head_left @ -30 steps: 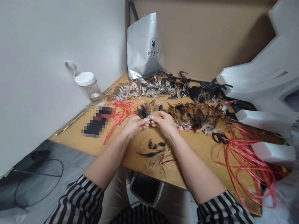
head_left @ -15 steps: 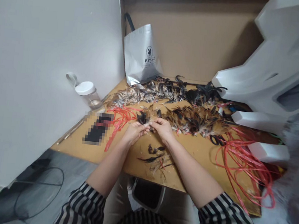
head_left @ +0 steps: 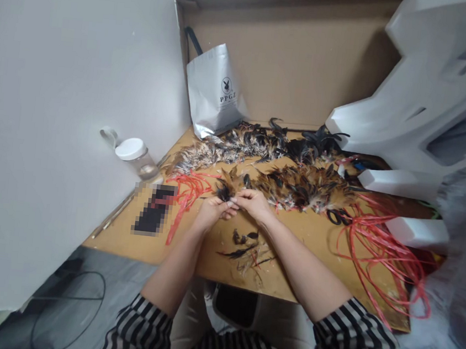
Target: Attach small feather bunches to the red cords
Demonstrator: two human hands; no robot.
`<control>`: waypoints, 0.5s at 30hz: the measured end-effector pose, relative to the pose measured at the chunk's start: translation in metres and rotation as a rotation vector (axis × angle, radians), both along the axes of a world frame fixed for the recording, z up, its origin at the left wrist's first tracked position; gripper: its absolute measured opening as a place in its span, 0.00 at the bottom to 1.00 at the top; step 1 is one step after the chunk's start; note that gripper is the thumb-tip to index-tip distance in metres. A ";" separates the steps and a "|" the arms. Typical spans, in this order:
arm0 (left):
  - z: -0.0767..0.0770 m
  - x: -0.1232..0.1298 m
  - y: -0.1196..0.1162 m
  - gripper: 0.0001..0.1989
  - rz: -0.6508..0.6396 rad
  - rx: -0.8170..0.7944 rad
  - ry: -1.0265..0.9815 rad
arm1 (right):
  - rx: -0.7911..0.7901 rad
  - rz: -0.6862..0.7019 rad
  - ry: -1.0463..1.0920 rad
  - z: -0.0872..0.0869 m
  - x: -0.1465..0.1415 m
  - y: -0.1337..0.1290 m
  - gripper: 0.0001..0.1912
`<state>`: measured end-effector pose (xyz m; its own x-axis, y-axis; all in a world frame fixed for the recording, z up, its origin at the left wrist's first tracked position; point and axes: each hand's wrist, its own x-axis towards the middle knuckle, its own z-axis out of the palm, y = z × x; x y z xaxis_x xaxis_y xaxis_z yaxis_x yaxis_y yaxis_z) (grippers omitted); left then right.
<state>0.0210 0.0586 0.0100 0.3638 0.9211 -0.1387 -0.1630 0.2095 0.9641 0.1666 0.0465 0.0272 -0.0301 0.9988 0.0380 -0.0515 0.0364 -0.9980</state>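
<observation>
My left hand and my right hand meet over the middle of the table, fingertips pinched close together. Between them is a small bunch of feathers, dark and brown, with its lower ends in my fingers. Just beyond and to the right lies a row of brown and black feather bunches. Loose feathers are scattered on the table between my forearms. Left of my left hand lies a tangle of red plastic ribbon.
Behind stands a second row of grey and black feathers, with a silver bag at the back. A lidded jar and a blurred-out dark object are left. Scissors, red ribbon strands and white foam are right.
The camera view has shifted slightly. My hands remain together at the feather bunch, and the bunch's feathers look a little more raised and tilted.
</observation>
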 end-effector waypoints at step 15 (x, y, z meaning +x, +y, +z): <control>-0.001 -0.003 0.000 0.12 -0.125 0.129 0.136 | 0.019 0.156 -0.091 0.002 0.005 0.000 0.14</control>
